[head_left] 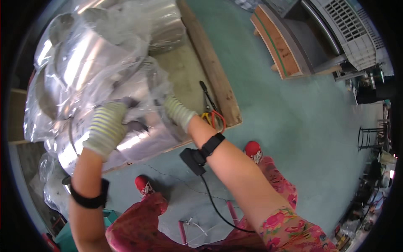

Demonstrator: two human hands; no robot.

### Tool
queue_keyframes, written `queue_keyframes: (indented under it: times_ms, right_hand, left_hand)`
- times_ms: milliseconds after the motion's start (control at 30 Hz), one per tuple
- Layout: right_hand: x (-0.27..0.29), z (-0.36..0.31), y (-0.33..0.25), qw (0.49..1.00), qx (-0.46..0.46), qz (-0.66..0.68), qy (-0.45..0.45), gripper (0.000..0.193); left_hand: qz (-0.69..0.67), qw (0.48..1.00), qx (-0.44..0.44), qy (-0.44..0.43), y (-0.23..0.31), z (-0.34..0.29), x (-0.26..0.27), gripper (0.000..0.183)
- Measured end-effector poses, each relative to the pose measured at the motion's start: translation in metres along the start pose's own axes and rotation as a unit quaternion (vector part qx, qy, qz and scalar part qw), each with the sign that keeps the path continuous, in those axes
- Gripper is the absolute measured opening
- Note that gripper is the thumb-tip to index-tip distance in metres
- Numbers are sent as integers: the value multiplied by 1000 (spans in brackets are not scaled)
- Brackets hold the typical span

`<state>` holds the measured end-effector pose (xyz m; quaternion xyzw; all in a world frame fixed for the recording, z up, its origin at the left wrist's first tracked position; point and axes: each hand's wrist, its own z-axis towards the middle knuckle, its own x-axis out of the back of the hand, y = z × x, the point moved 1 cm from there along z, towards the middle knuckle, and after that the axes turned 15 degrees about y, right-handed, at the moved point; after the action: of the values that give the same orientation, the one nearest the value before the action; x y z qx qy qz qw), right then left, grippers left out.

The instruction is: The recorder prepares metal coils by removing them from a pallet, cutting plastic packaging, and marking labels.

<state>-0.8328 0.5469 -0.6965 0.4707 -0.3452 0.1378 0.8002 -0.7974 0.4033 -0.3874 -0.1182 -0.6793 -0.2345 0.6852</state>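
Observation:
Shiny metallic rolls wrapped in clear plastic film (121,46) lie on a wooden pallet (210,63). My left hand (107,126), in a striped glove with dark grey fingertips, rests on the nearest roll (138,140). Its thumb and fingers are apart, and I see nothing held between them. To its right, my right hand (178,111), gloved the same way, reaches in at the roll's end beside the loose film. The film and the roll hide its fingers. Red-handled scissors (218,122) and a dark-handled tool (207,93) lie on the pallet just right of my right hand.
A wooden crate-like stand (277,46) and a white plastic basket (352,31) are at the far right. A dark stool (371,136) stands at the right edge. Green floor (310,126) runs between. A black cable (214,206) hangs from my right wrist strap.

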Motion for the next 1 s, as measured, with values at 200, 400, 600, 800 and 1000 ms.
queue_keyframes:
  times_ms: [200, 400, 600, 800, 1000]
  right_hand:
    - [46, 59, 25, 625, -453, 635, -27, 49]
    - [80, 68, 54, 237, -568, 788, 3, 44]
    - [90, 61, 34, 143, -593, 792, 0, 43]
    - [96, 30, 17, 45, -532, 840, 98, 44]
    - [100, 17, 14, -131, -509, 848, 66, 46]
  left_hand:
    - [-147, 971, 44, 183, -16, -17, -26, 18]
    - [-118, 838, 258, 465, 18, -9, -72, 26]
    - [42, 888, 357, 285, 32, -6, -44, 30]
    - [-3, 893, 359, 271, 72, -45, -59, 33]
    - [-39, 897, 300, 323, 97, -83, -68, 12]
